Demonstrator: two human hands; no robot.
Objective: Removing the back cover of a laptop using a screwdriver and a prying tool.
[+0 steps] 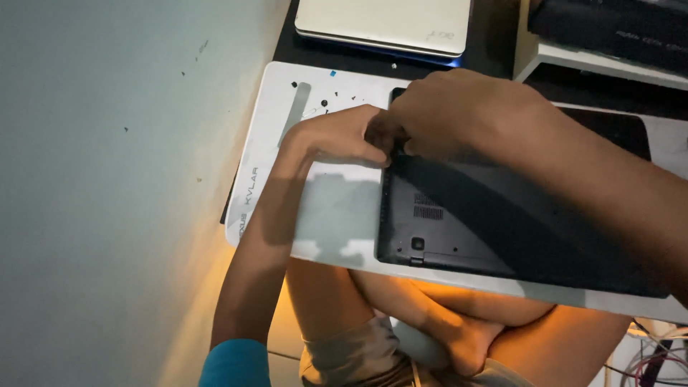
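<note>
A black laptop [459,229] lies upside down on a white mat [337,208], its vented underside facing up. My left hand [340,135] rests at the laptop's far left corner, fingers curled against the edge. Right beside it my right hand [459,115] presses on the same corner, fingers bent down onto the case. The two hands touch each other there. What the fingertips pinch is hidden. Several tiny dark screws [324,102] lie loose on the mat just beyond my left hand.
A closed silver laptop [387,25] lies at the far edge. A white shelf with a dark device [609,29] stands at the back right. A pale wall [107,179] fills the left. My crossed legs [430,322] are under the mat; cables [659,358] lie bottom right.
</note>
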